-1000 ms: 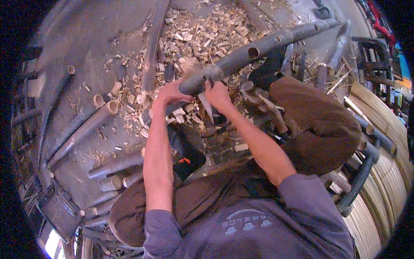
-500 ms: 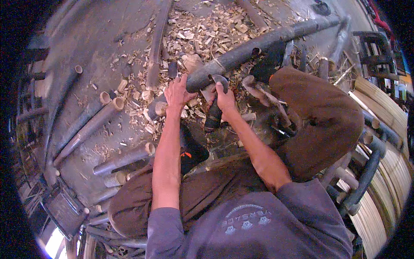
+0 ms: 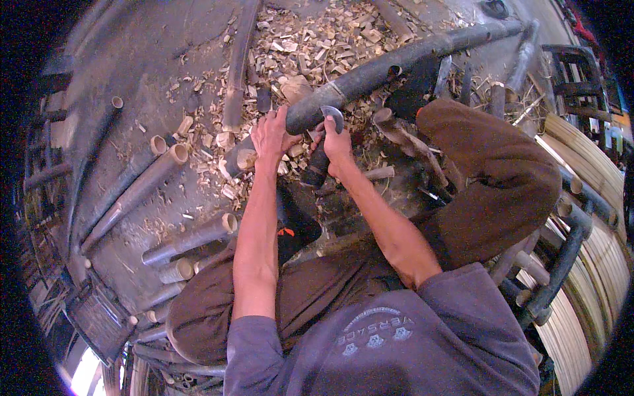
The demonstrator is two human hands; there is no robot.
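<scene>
I saw the left hand (image 3: 271, 135) closed around the near end of a long dark pole (image 3: 396, 63), fingers wrapped over its top just where the cut end sat. The pole ran from that grip up and to the right across the floor (image 3: 132, 72), its far end near the upper right rim. The right hand (image 3: 338, 146) was clenched on a knife (image 3: 328, 135); its dark handle stuck out below the fist and the curved grey blade lay against the pole's end, just beside the left hand. Both hands were close together, almost touching.

Under the pole and the hands lay a heap of pale chips (image 3: 297, 46), spread thickly toward the top of the view. A short cut stub (image 3: 239, 158) lay just left of the left hand. Further left, several cut tubes (image 3: 142, 188) with open hollow ends lay on the floor, well apart from the hands. My right knee (image 3: 502, 171), in brown trousers, rose to the right of the work, and both forearms came up from the lower edge out of grey sleeves (image 3: 409, 330). At the right rim stood a bundle of pale thin canes (image 3: 594, 264). I could not tell whether the blade had bitten into the pole.
</scene>
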